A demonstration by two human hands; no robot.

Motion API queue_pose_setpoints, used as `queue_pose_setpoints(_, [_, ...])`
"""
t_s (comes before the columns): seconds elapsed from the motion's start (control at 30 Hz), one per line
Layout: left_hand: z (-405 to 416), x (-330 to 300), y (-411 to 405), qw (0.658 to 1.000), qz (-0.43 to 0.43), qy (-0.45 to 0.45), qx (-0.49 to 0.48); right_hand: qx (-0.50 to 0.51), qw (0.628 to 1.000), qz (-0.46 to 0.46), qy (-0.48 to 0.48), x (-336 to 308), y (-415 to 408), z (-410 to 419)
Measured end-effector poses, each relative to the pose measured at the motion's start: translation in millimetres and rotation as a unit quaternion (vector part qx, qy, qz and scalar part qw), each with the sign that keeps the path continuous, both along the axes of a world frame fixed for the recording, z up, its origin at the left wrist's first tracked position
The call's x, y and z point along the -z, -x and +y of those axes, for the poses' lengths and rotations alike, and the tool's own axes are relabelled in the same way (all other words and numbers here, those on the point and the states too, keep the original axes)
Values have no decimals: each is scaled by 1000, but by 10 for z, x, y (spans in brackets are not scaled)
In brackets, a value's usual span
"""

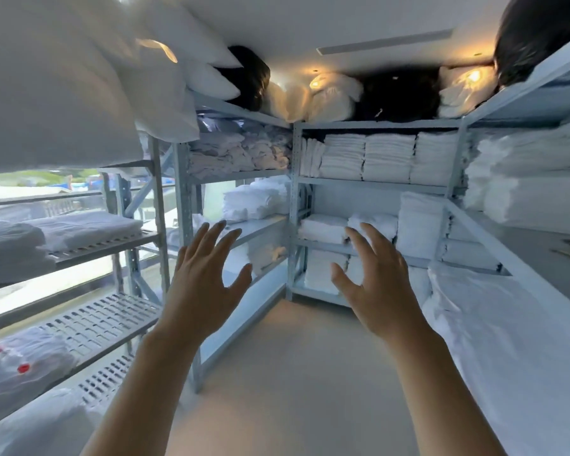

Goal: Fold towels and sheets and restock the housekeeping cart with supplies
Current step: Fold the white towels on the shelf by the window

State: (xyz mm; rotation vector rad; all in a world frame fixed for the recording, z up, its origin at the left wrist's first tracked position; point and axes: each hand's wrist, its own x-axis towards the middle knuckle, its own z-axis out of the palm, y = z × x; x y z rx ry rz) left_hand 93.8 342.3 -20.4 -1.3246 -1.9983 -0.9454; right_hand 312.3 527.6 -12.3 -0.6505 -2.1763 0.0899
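Note:
Both my hands are raised in front of me with fingers spread, holding nothing. My left hand (204,278) is at centre left and my right hand (375,278) at centre right, palms facing away. Beyond them, the back shelving unit (375,185) carries stacks of folded white towels (389,158) on its upper shelf and smaller folded white piles (324,229) one shelf lower. A white sheet (507,340) lies spread on the low surface at my right. No housekeeping cart is in view.
Grey metal racks line the left; a slotted shelf (102,320) holds bagged linen (20,366). Pillows (63,80) bulge from the top left shelf. Black and clear bags (399,90) fill the top. The beige floor (287,383) runs between the racks.

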Motion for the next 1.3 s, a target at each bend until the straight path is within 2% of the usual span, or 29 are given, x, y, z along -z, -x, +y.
queue_pose_setpoints(0.27, [640,2,-138,998,9,-18,56,42,999,6,0,-16,-302,407])
queue_pose_setpoints(0.6, [1247,195,253,999,1,12,45,54,998,1,11,180,-16,907])
queue_pose_setpoints(0.93, [2273,309,1113,997,-8,25,70,97,994,-48,-13,280,820,1810])
queue_pose_setpoints(1.3, [3471,523,2413,992,-58,19,114,126,991,-39,29,435,2052,2978])
